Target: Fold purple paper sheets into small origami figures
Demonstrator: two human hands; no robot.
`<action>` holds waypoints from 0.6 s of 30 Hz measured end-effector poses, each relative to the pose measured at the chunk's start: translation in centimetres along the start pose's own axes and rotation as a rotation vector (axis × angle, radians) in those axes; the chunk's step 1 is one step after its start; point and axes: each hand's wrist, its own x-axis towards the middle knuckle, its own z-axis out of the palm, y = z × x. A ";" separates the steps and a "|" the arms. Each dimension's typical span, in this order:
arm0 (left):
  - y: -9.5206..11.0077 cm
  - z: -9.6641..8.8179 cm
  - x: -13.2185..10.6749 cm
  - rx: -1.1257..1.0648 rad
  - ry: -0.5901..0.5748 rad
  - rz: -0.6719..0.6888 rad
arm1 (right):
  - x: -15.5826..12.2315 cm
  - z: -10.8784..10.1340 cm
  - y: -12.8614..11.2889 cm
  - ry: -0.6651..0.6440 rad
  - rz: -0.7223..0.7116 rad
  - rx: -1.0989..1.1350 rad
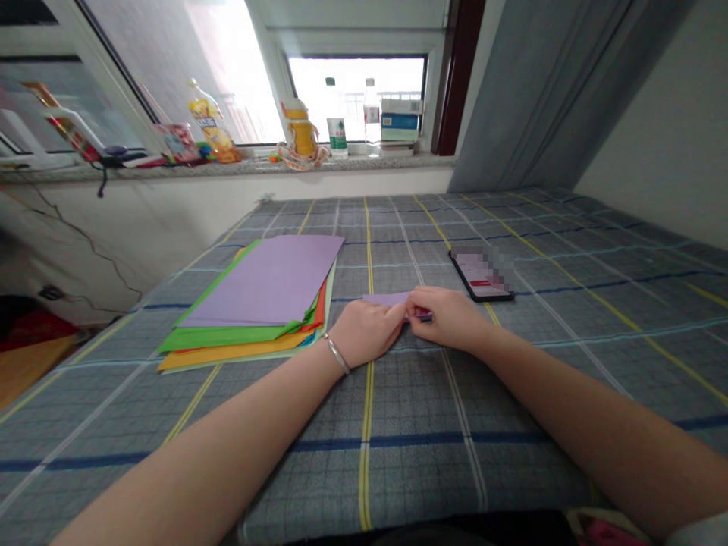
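A small piece of purple paper (387,298) lies on the plaid cloth in front of me, partly covered by both hands. My left hand (367,327), with a silver bangle at the wrist, is closed on its near side, thumb toward the right. Fingers of my right hand (444,315) pinch the paper's right end, where a folded edge shows. The two hands touch at the fingertips. Left of them rests a stack of coloured paper sheets (265,280), purple on top, with green, orange and red edges below.
A phone (482,277) with a lit screen lies right of my hands on the plaid cloth (421,402). Along the windowsill (364,163) stand a yellow drink bottle (211,121), a yellow cup (301,133), clear bottles (337,133) and stacked boxes (400,121). A grey curtain (546,91) hangs right.
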 end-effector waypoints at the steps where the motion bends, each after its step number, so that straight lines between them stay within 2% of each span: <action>1: 0.0 0.0 0.0 0.003 0.022 0.010 | 0.0 -0.1 0.1 0.004 -0.003 0.005; 11: -1.6 -0.3 -0.4 0.014 0.107 0.005 | -0.6 -1.7 2.2 0.024 0.008 0.069; 18: -3.1 0.1 -0.9 0.041 0.137 -0.033 | -1.0 -2.7 5.0 0.040 0.028 0.066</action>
